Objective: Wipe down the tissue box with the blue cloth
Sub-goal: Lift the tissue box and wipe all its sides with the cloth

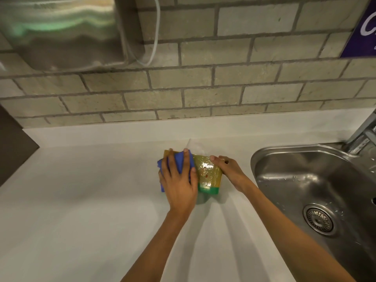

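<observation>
A yellow and green tissue box in shiny plastic wrap lies on the white counter, with a white tissue sticking out at its far end. A blue cloth covers the box's left half. My left hand lies flat on the cloth and presses it against the box, fingers spread. My right hand grips the box's right side and steadies it.
A steel sink with a drain lies to the right, and a tap stands at its far corner. A brick wall rises behind the counter. A steel dispenser with a white cable hangs at the upper left.
</observation>
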A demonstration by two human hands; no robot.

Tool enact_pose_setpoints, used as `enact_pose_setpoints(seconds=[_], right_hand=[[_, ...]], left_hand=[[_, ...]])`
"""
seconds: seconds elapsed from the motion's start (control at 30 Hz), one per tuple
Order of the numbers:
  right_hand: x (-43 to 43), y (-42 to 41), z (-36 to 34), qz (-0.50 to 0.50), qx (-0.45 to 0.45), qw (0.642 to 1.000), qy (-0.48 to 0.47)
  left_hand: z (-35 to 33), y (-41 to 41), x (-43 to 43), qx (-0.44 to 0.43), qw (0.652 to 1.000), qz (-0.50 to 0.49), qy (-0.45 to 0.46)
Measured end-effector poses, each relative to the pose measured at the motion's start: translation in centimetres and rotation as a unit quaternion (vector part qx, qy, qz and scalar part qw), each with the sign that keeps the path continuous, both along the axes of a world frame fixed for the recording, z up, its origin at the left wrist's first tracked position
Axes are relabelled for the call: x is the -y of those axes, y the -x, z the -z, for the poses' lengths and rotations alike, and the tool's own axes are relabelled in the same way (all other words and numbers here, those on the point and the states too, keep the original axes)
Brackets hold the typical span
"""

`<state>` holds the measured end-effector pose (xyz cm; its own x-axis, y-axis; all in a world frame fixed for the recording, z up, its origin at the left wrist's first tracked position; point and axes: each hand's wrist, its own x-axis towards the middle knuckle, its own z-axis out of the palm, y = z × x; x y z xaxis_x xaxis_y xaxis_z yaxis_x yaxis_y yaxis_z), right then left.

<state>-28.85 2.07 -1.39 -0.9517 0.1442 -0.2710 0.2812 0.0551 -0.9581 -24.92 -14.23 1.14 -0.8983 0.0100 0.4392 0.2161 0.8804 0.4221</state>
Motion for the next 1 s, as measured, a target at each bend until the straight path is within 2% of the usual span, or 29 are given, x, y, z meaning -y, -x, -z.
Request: enact_pose_setpoints(seconds=[0.2,0.37,0.43,0.6,0.67,0.83,0.93,1.0], right_hand=[[-0.2,-0.1,-0.1,-0.024,0.016,1.0,-0.012],[0.3,0.0,-0.1,0.007,0.02,1.0,-0.02],[0.5,-0.1,-0.2,0.004,0.024,0.999,-0.026],[0.5,-0.2,0.0,0.006,0.025,1.0,-0.017],[0.6,-0.4,-0.1,0.025,0.023,0.999,-0.017],[1.0,-0.5,-0.2,0.032,0.023,0.999,-0.019],[1.6,-0.9,-0.2,0.04,0.025,0.999,-0.018],[1.8,-1.1,-0.1,0.04,0.026,0.999,-0.017]], left_hand=[[2.0,-1.5,0.0,-0.046,0.985,0.125,0.109],[1.0,-0.1,0.2,-0.004,1.0,-0.008,0.009],[0.4,-0.4,-1.7,0.004,1.0,-0.005,0.0],[2.0,-1.7,-1.2,0.022,0.993,0.091,0.076],[2.2,-0.7,0.1,0.011,0.997,0.054,0.062],[1.3,2.3,0.4,0.033,0.99,-0.095,-0.103],[1.1,1.3,-1.2,0.048,0.989,-0.105,-0.094],[1.3,-0.7,-2.5,0.049,0.995,-0.07,-0.057]])
